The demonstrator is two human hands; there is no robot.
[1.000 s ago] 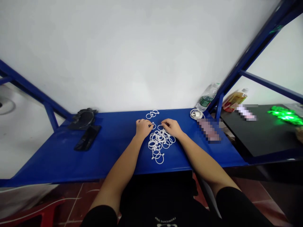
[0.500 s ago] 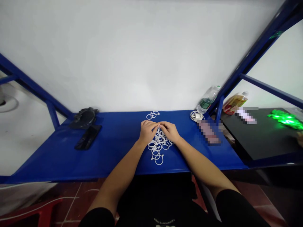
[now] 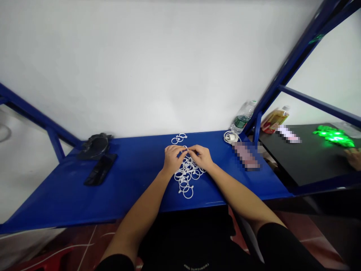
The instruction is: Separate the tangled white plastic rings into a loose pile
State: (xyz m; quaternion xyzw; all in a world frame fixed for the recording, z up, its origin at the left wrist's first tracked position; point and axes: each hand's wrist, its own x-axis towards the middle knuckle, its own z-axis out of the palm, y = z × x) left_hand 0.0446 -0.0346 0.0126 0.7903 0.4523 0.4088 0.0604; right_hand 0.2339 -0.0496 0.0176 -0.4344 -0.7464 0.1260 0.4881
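Left hand (image 3: 172, 159): fingertips closed, pinching a white ring (image 3: 185, 146), centre of frame.
Right hand (image 3: 202, 156): thumb and finger closed at the same ring, apparently.
Ring pile (image 3: 184, 177): below both hands, lower centre.
Handling: probably light, springy, easily tangled; grip the tab.

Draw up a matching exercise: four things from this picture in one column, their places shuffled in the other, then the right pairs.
Things
1. Large heap of thin white rings
2. Coiled white cable
3. Glowing green bundle
4. Flat black oblong object

Places
A. On the black tabletop
B. On the blue tabletop, left of both the person's hands
C. Closest to the person's left hand and right hand
D. In front of the clear plastic bottle

Pairs: 1-C, 2-D, 3-A, 4-B
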